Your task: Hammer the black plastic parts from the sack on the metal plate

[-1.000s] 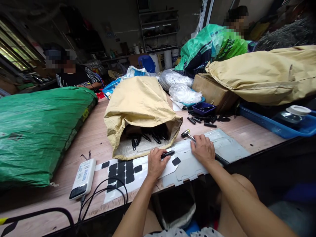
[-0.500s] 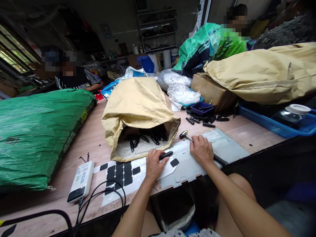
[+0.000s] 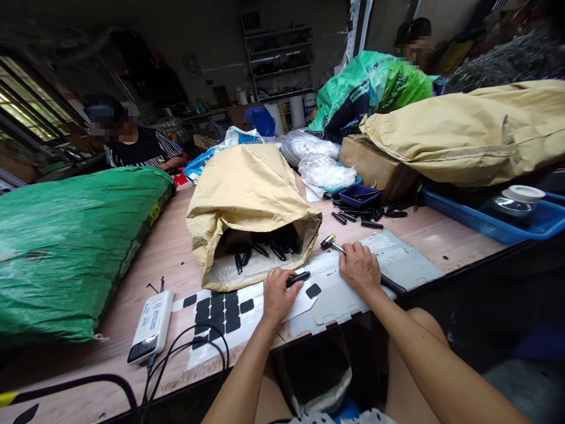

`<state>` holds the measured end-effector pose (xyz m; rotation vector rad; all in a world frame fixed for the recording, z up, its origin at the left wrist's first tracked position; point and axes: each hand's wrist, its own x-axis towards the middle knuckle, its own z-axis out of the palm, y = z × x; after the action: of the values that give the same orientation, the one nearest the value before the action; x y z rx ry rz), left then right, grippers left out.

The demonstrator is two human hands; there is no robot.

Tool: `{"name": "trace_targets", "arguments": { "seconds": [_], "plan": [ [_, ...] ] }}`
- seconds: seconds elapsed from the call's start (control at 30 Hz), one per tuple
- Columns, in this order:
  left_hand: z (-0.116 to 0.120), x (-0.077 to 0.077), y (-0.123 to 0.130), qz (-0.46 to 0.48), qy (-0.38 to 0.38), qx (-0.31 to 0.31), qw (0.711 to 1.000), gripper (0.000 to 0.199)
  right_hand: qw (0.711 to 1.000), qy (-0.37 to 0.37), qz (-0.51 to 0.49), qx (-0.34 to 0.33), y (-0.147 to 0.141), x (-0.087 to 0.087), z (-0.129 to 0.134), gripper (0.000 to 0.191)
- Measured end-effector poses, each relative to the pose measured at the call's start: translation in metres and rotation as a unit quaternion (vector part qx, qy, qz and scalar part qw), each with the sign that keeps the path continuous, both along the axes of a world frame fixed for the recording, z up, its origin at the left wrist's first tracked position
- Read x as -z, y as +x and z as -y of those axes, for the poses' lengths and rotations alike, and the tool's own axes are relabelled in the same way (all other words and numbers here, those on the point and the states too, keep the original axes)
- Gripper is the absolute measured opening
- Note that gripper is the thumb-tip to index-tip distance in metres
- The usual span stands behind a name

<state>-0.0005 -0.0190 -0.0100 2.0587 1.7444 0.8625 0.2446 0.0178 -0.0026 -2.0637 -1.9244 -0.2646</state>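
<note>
Moved: since the earlier frame the head view has shifted slightly; left hand [image 3: 278, 294], right hand [image 3: 361, 270] and what they grasp keep their places on the table.
Black tube [image 3: 298, 279]: pinched in the left hand, between thumb and fingers, lying over the white sheet [image 3: 253, 330] just in front of the bag mouth.
Hammer [image 3: 328, 241]: clenched in the right hand around its shaft, head at the far left of the fist, dark handle end out to the right, above the grey board [image 3: 406, 259].
Squares: 1 black square [image 3: 313, 291] right of the left hand; a block of others on the sheet's left part.
Tan bag [image 3: 251, 188]: beyond the left hand, open toward the near side, loose black tubes [image 3: 278, 250] inside.
Far right: more black pieces [image 3: 372, 224] beside a purple tray [image 3: 359, 197], then a cardboard box [image 3: 371, 162].
Right: blue basket [image 3: 481, 221] with a white-lidded jar [image 3: 523, 194].
Left: green sack [image 3: 79, 247]; nearer, a white device [image 3: 152, 327] with a black cable [image 3: 170, 350].
Far side: 2 people, 1 left, 1 right.
</note>
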Motion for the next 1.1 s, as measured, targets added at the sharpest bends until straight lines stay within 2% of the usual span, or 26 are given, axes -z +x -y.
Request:
{"name": "trace_targets", "arguments": {
  "seconds": [0.73, 1.1],
  "plan": [
    [0.0004, -0.0005, -0.0001, 0.002, 0.001, 0.002, 1.0, 0.02, 1.0, 0.01, -0.005, -0.005, 0.0009, 0.0031, -0.0016, 0.019],
    [0.0002, -0.001, 0.0002, -0.004, 0.001, 0.0, 1.0, 0.014, 1.0, 0.008, -0.004, 0.002, 0.0016, 0.0052, -0.003, 0.017]
  ]
}}
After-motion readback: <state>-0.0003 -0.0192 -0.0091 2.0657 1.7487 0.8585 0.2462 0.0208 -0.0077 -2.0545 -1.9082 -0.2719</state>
